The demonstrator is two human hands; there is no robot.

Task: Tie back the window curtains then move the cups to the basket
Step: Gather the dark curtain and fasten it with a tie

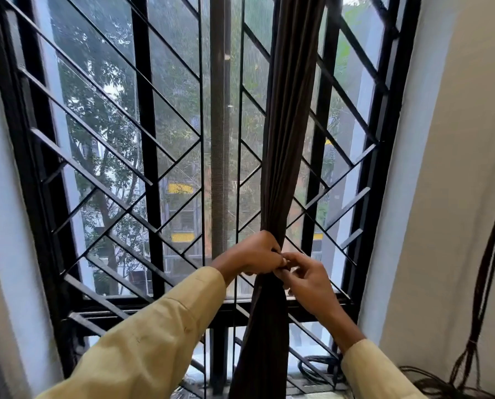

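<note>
From the head camera, the only view I have, I see the brown curtain (283, 156) gathered into a narrow bunch that hangs in front of the black window grille (142, 145), a little right of the centre post. My left hand (255, 254) is closed around the bunch from the left, and my right hand (306, 276) meets it from the right with thumb and forefinger pinched together at the cloth; the other fingers are loosely curled. The two hands touch at the gather point. Whether they hold a separate tie or only the fabric itself I cannot tell, since the fingers cover that spot. Below the hands the curtain falls loose and widens toward the sill. I judge the first step, tying back the curtain, to be in hand and not finished. The next move calls for cinching the gather tight without letting the folds slip, then checking that it holds once released. No cups or basket show here, so that part will need a turn away from the window.
</note>
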